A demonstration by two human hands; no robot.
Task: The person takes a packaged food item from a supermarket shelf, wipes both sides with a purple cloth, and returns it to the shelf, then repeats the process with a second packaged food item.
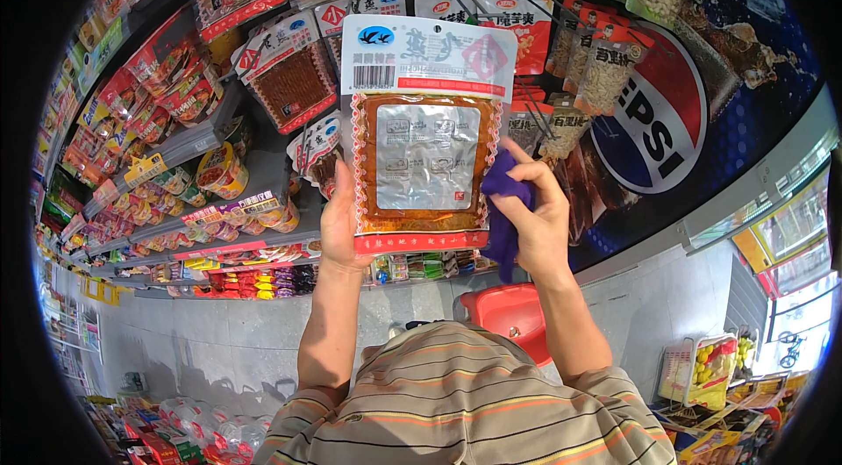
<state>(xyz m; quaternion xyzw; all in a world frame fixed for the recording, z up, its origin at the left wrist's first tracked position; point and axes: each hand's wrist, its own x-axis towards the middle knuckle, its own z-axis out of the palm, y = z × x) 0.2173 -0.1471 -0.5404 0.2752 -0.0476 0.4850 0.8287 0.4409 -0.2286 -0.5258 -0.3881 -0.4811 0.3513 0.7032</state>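
My left hand (343, 221) grips the lower left edge of a large flat snack packet (427, 156), its thumb along the side and its fingers hidden behind. The packet is upright, facing me, with a silvery centre panel, an amber-brown border and a white printed top. At its lower right edge is my right hand (536, 208), holding a bunched purple cloth (505, 202) between thumb and fingers, against or close to the packet. Behind hang more snack packets on metal hooks, among them a brown one (289, 77) at the left and a small pouch (605, 67) at the right.
Shelves at the left hold instant noodle cups (222, 170) behind price strips (230, 208). A panel with a soft-drink logo (651, 116) stands at the right. Below are a red plastic stool (510, 317) near my body, a fruit basket (697, 373) and plastic-wrapped bottles (210, 425).
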